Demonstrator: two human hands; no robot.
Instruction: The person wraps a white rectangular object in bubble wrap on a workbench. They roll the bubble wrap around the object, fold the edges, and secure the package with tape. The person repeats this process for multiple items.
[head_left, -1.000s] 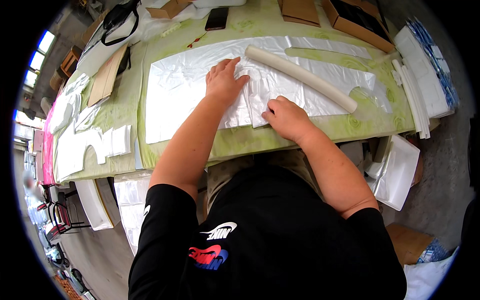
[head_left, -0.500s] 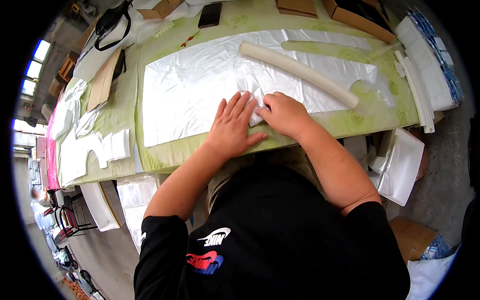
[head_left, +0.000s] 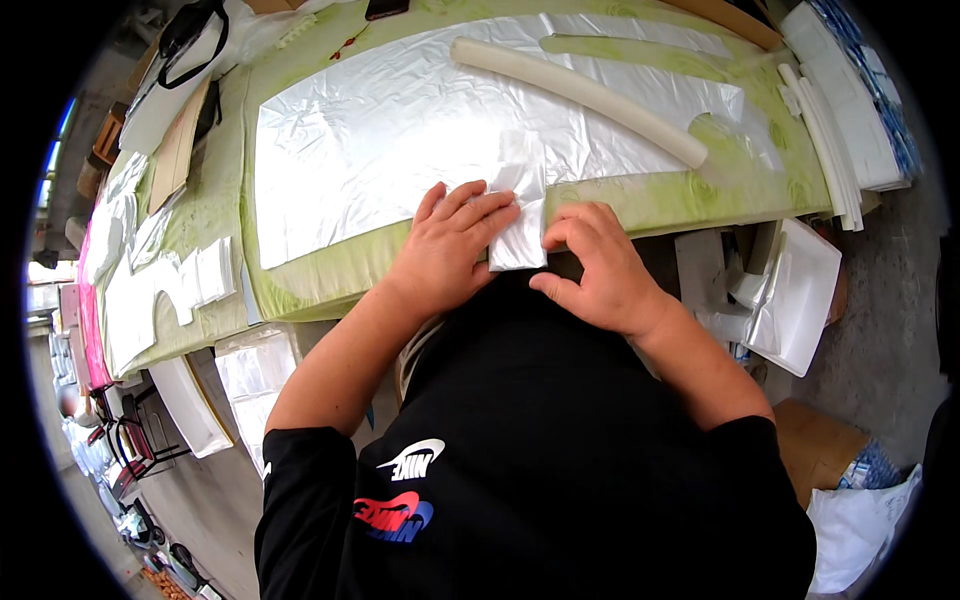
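Note:
A folded strip of thin, shiny white plastic film (head_left: 520, 240) lies at the table's near edge, its lower end toward my body. My left hand (head_left: 440, 245) lies with fingers stretched out, their tips resting on the strip's left side. At the strip's right edge is my right hand (head_left: 605, 270), its fingers bent and the thumb apart from the forefinger, with nothing visible between them. Under and beyond the strip spreads a large crinkled sheet of the same film (head_left: 350, 150). A long off-white tube (head_left: 580, 95) lies slantwise across that sheet.
The table has a green patterned cover (head_left: 310, 300). Left are flat white folded pieces (head_left: 205, 275) and a cardboard piece (head_left: 180, 150); a dark phone (head_left: 387, 8) is at the far edge. White rolls (head_left: 825, 150) lie right; a white bin (head_left: 800, 295) stands below.
The crumpled film under my hands now shows as a flat, narrow folded strip at the table edge. My right hand has opened and moved nearer my body; the view has shifted.

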